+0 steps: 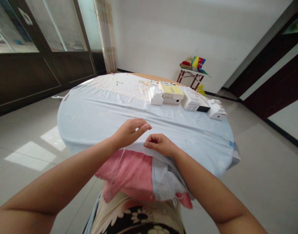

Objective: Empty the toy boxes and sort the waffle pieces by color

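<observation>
My left hand hovers over the near part of the table, thumb and forefinger brought together at the tips; anything between them is too small to make out. Close beside it, my right hand has its fingers curled in a pinch, and what they hold cannot be made out. Both are just above the pale blue cloth spread over the round table. Under my wrists, a pink fluffy fabric hangs over the near edge onto my lap, with a thin white cord across it. Bunched light blue fabric lies beside the pink.
Along the far right of the table stand a small white box, a yellow and white box, and more white boxes. A small side table with colourful packages is by the wall. Dark-framed glass doors are left.
</observation>
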Available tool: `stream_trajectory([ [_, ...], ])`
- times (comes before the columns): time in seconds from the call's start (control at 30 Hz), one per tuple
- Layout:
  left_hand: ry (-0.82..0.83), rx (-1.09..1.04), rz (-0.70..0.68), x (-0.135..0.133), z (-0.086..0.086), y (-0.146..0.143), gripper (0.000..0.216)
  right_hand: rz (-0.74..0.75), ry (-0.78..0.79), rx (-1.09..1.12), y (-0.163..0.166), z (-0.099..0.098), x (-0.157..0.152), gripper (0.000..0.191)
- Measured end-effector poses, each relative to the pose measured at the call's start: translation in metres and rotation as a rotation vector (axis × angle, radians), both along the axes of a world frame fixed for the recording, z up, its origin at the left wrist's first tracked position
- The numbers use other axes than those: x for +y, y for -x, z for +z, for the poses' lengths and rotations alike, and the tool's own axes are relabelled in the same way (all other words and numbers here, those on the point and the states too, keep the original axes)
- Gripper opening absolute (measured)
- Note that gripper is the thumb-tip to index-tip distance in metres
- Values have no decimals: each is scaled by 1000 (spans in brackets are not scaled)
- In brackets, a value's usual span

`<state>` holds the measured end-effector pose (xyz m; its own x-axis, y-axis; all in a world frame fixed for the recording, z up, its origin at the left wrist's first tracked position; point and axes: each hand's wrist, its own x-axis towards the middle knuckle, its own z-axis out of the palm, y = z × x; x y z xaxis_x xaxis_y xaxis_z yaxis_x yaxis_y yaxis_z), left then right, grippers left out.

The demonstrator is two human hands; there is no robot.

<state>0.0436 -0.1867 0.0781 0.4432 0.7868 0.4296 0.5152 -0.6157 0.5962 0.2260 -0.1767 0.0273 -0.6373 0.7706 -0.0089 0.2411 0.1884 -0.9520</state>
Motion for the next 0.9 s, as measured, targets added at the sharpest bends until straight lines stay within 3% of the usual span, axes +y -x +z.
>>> stream_trajectory([
  [0.1,55,-35,-127,-40,4,-15,36,-167,24,87,-5,2,6,33],
  [0.17,76,96,-291,-58,-4,-21,34,-244,57,154,-9,5,8,34],
  [0.23,83,223,-299,-64,-18,-21,31,-284,76,199,-12,11,9,34],
  [0.37,95,380,44,-53,-51,-3,32,-267,78,241,-15,22,7,33],
  [0.43,79,456,237,-48,-63,10,43,-243,87,253,-14,26,5,33],
  [0.5,46,536,341,-49,-69,21,55,-227,109,253,-13,31,4,34],
  [0.63,-15,663,373,-58,-64,34,53,-205,129,255,-11,40,1,34],
  [0.8,114,810,359,-54,-57,47,43,-125,56,265,-10,48,-6,31],
  [0.9,156,728,413,-44,-60,55,35,-6,28,247,-8,49,-12,29],
])
